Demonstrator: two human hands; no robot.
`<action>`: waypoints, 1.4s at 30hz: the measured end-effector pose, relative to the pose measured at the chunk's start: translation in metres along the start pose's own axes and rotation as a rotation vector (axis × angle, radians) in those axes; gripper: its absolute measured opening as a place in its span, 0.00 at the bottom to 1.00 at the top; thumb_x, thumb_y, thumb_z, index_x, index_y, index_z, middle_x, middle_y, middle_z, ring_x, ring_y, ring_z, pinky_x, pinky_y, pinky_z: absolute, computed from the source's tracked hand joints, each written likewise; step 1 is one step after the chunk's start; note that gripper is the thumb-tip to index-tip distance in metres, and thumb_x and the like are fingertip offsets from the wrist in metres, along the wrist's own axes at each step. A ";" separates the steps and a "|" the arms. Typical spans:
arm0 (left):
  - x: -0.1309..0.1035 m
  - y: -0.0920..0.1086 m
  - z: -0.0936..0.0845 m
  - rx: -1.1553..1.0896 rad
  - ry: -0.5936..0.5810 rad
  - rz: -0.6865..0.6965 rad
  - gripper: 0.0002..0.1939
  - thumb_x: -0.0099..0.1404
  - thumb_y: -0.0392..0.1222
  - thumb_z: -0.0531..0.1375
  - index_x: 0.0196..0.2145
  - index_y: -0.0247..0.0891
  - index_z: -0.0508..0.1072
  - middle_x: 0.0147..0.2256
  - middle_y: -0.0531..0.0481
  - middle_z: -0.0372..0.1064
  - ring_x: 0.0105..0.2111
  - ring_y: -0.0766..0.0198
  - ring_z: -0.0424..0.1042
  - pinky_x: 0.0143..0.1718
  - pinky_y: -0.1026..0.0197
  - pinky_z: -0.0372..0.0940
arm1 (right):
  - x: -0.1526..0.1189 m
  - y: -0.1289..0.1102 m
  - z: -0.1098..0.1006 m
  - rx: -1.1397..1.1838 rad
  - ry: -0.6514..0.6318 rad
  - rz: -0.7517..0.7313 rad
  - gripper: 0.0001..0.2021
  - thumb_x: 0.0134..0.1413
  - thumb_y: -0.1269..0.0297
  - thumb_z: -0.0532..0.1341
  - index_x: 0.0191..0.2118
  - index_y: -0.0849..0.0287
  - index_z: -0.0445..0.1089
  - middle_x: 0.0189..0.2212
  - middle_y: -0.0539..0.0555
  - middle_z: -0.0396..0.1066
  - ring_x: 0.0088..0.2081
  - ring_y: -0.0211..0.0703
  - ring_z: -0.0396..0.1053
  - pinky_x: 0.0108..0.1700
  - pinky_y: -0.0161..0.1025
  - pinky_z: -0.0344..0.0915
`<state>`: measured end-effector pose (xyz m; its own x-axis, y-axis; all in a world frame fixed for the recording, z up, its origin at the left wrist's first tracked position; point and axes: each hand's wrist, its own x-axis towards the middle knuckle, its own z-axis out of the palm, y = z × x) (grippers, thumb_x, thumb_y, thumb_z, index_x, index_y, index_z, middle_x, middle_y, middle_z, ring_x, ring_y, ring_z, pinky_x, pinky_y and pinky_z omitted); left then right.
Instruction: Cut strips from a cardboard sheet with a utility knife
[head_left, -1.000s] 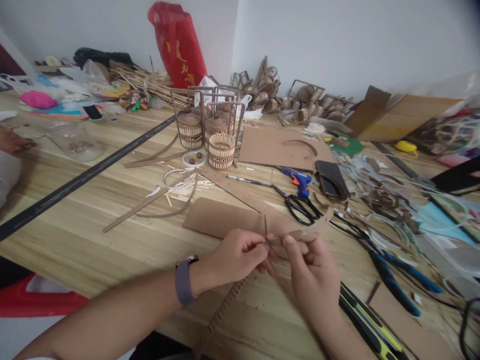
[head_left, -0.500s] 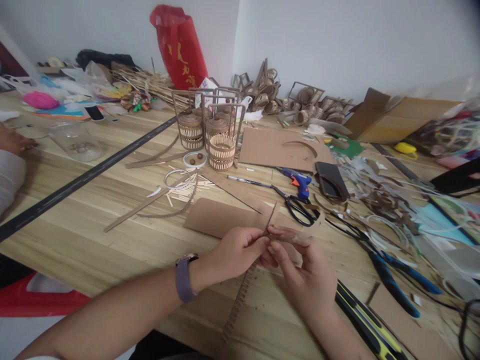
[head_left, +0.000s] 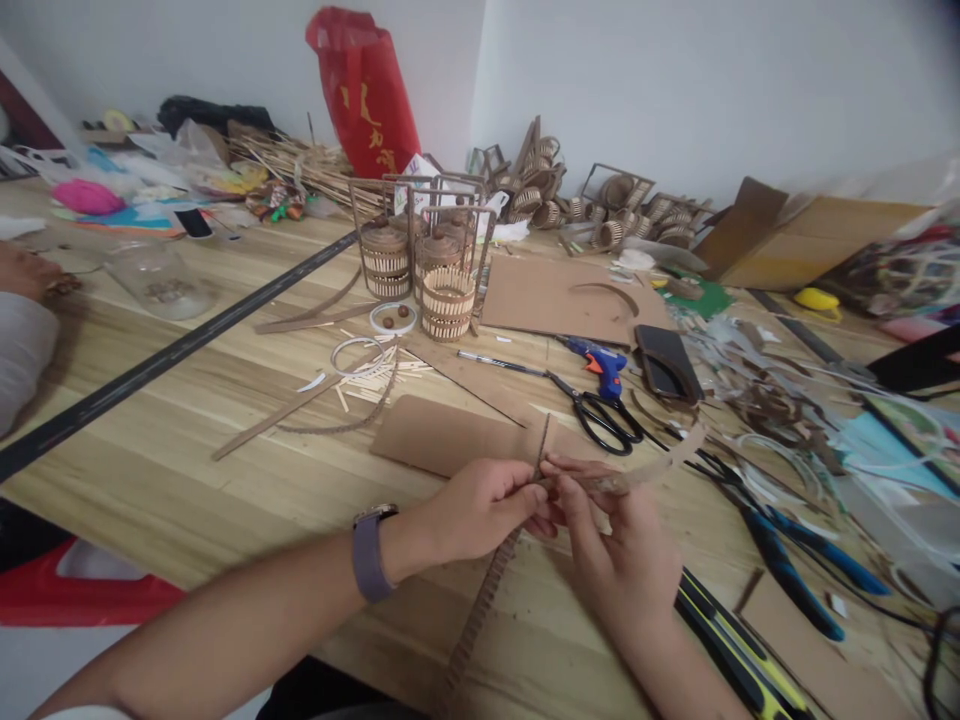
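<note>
My left hand (head_left: 469, 505), a watch on its wrist, is closed in a pinch on a narrow corrugated cardboard strip (head_left: 480, 605). The strip's lower length shows bare ridges, and its upper end (head_left: 546, 440) stands above my fingers. Close beside it, my right hand (head_left: 630, 550) pinches a thin paper layer (head_left: 671, 455) that curls away to the right. Fingertips of both hands meet, hiding where layer and strip join. Just beyond them lies a flat cardboard piece (head_left: 427, 435).
Black scissors (head_left: 609, 420), a blue glue gun (head_left: 600, 365) and a pen (head_left: 499, 362) lie ahead. Blue-handled pliers (head_left: 787, 560) and a yellow-black cutter (head_left: 739, 645) are at right. Small stick baskets (head_left: 448, 300) stand farther back. Another person's hand (head_left: 30, 272) is at left.
The paper layer in my right hand now reaches farther out to the right and shows more length. Both hands remain together at the strip, and the view has shifted slightly.
</note>
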<state>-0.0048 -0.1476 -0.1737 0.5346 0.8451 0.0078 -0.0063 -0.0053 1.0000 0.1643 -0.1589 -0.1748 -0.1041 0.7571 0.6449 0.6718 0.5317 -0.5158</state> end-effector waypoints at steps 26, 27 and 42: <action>0.003 0.003 0.005 -0.150 0.113 -0.124 0.12 0.60 0.45 0.54 0.26 0.36 0.70 0.22 0.49 0.72 0.25 0.64 0.73 0.30 0.63 0.68 | -0.001 -0.005 0.001 -0.003 0.009 -0.182 0.04 0.63 0.66 0.59 0.39 0.54 0.71 0.35 0.54 0.79 0.39 0.45 0.78 0.40 0.40 0.73; 0.002 0.003 0.005 -0.142 0.110 -0.125 0.11 0.60 0.44 0.53 0.26 0.36 0.70 0.22 0.50 0.71 0.25 0.64 0.73 0.29 0.64 0.67 | -0.001 -0.005 0.001 0.001 0.012 -0.136 0.04 0.64 0.65 0.59 0.39 0.54 0.71 0.35 0.54 0.79 0.38 0.45 0.78 0.38 0.40 0.73; -0.001 0.005 0.002 0.028 0.042 -0.083 0.24 0.68 0.61 0.54 0.34 0.34 0.70 0.30 0.42 0.77 0.30 0.61 0.75 0.33 0.62 0.68 | -0.004 -0.002 0.001 0.276 0.028 0.291 0.08 0.62 0.56 0.61 0.37 0.53 0.66 0.29 0.53 0.79 0.30 0.45 0.78 0.31 0.38 0.72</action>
<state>-0.0040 -0.1495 -0.1688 0.4968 0.8646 -0.0750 0.0604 0.0518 0.9968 0.1628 -0.1625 -0.1770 0.0843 0.8824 0.4628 0.4479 0.3813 -0.8087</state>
